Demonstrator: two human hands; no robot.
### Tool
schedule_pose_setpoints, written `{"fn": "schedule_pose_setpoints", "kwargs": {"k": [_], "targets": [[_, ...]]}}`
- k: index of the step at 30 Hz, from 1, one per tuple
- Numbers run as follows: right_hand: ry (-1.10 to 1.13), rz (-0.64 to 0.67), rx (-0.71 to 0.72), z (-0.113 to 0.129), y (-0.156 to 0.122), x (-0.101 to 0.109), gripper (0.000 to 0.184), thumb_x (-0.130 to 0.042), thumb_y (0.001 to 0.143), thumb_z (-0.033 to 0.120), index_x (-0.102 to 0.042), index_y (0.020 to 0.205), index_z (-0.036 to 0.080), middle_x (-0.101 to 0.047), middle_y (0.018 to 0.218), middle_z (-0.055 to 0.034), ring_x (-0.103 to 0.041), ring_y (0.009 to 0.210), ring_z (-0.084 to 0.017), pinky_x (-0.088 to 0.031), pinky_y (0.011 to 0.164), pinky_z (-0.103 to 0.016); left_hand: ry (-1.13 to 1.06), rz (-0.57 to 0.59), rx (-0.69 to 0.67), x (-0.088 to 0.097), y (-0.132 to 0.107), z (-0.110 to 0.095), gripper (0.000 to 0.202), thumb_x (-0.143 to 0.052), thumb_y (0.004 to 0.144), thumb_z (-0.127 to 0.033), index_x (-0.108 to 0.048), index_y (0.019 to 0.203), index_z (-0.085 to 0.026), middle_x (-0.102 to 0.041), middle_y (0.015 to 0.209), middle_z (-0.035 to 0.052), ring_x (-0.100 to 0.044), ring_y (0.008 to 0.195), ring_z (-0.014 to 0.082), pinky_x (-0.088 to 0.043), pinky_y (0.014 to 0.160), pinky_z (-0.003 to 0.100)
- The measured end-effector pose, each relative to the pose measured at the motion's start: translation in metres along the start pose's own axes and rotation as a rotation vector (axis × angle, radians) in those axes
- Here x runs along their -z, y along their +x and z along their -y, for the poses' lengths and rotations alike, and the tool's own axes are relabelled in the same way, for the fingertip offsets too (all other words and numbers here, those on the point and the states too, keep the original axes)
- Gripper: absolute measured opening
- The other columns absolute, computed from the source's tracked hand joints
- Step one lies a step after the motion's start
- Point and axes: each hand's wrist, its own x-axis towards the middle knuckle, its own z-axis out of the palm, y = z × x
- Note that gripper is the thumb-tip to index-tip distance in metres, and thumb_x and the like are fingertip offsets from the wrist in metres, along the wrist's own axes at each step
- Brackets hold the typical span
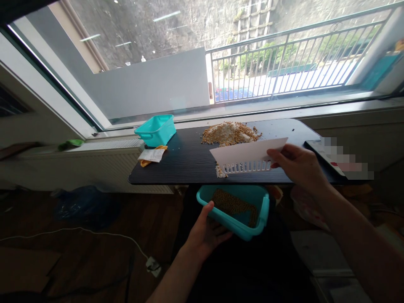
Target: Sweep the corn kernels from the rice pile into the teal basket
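Pinched at its right end in my right hand is a white slotted card, its row of slots along the lower edge just over the tabletop. Behind it lies a heap of soybeans mixed with white grains, and a small patch of white grains shows at its left lower corner. My left hand grips the near left side of a turquoise plastic basket, tilted below the table's front edge. Tan beans cover part of the basket's bottom.
On the dark table, a second turquoise basket stands at the back left, beside a white and yellow packet. A partly blurred flat item lies at the right end. Behind are a window and a radiator. A power strip lies below.
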Motion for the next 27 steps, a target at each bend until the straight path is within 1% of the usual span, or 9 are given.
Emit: {"fn": "schedule_pose_setpoints", "kwargs": {"k": [4, 8, 11, 15, 19, 21, 25, 27], "targets": [[-0.011, -0.005, 0.001, 0.002, -0.002, 0.005, 0.031, -0.072, 0.067, 0.048, -0.064, 0.074, 0.019, -0.062, 0.059, 0.0014, -0.056, 0.050, -0.011, -0.045, 0.050, -0.023, -0.001, 0.015, 0.001, 0.001, 0.003, 0.001, 0.057, -0.057, 0.084, -0.054, -0.056, 0.120, -0.012, -0.063, 0.110, 0.0163, -0.065, 0.095, 0.0264, -0.050, 0.090, 0.043], [0.006, -0.010, -0.030, 0.005, -0.004, 0.001, 0.030, -0.072, 0.065, 0.046, -0.064, 0.074, 0.019, -0.061, 0.056, 0.0019, -0.055, 0.049, -0.011, -0.046, 0.051, -0.023, 0.007, 0.003, 0.010, 0.000, 0.001, 0.001, 0.057, -0.056, 0.084, -0.055, -0.057, 0.119, -0.010, -0.062, 0.110, 0.0169, -0.064, 0.095, 0.0270, -0.051, 0.089, 0.043], [-0.002, 0.003, -0.026, 0.003, -0.004, -0.001, 0.030, -0.072, 0.066, 0.046, -0.065, 0.075, 0.019, -0.062, 0.058, 0.0016, -0.055, 0.050, -0.011, -0.046, 0.051, -0.024, 0.000, 0.007, 0.006, 0.000, 0.000, 0.001, 0.057, -0.056, 0.084, -0.054, -0.056, 0.121, -0.010, -0.062, 0.111, 0.0167, -0.064, 0.095, 0.0267, -0.051, 0.090, 0.043], [-0.002, 0.001, 0.003, 0.001, -0.004, 0.004, 0.029, -0.071, 0.067, 0.046, -0.065, 0.075, 0.019, -0.064, 0.062, 0.0007, -0.056, 0.051, -0.011, -0.045, 0.050, -0.023, -0.007, 0.019, 0.001, 0.001, 0.001, 0.001, 0.057, -0.057, 0.084, -0.053, -0.056, 0.121, -0.011, -0.063, 0.111, 0.0163, -0.064, 0.096, 0.0267, -0.050, 0.091, 0.043], [-0.033, -0.023, -0.004, 0.006, -0.008, 0.006, 0.025, -0.071, 0.069, 0.043, -0.064, 0.071, 0.019, -0.062, 0.058, 0.0015, -0.055, 0.050, -0.010, -0.043, 0.049, -0.022, -0.020, 0.022, -0.001, 0.001, 0.002, 0.001, 0.058, -0.057, 0.084, -0.053, -0.055, 0.123, -0.011, -0.062, 0.111, 0.0162, -0.064, 0.096, 0.0275, -0.051, 0.090, 0.044], [-0.020, -0.015, -0.014, 0.009, -0.010, 0.005, 0.028, -0.072, 0.067, 0.045, -0.063, 0.071, 0.019, -0.061, 0.057, 0.0018, -0.054, 0.049, -0.010, -0.043, 0.049, -0.022, -0.012, 0.024, -0.003, 0.000, 0.001, 0.001, 0.057, -0.057, 0.084, -0.053, -0.055, 0.123, -0.010, -0.063, 0.110, 0.0162, -0.064, 0.095, 0.0273, -0.052, 0.089, 0.043], [0.015, 0.044, -0.020, 0.008, -0.014, 0.003, 0.036, -0.073, 0.063, 0.052, -0.063, 0.067, 0.018, -0.061, 0.055, 0.0014, -0.053, 0.048, -0.010, -0.042, 0.048, -0.022, 0.000, -0.004, -0.008, -0.001, -0.001, 0.001, 0.056, -0.055, 0.085, -0.053, -0.055, 0.122, -0.011, -0.063, 0.109, 0.0156, -0.064, 0.092, 0.0262, -0.053, 0.087, 0.043], [0.038, 0.033, -0.024, 0.005, -0.014, 0.003, 0.036, -0.074, 0.063, 0.052, -0.065, 0.070, 0.018, -0.062, 0.057, 0.0011, -0.054, 0.048, -0.010, -0.042, 0.047, -0.022, -0.002, -0.017, -0.011, -0.002, -0.002, 0.001, 0.056, -0.054, 0.086, -0.053, -0.054, 0.123, -0.010, -0.062, 0.109, 0.0158, -0.064, 0.092, 0.0265, -0.053, 0.086, 0.043]]}}
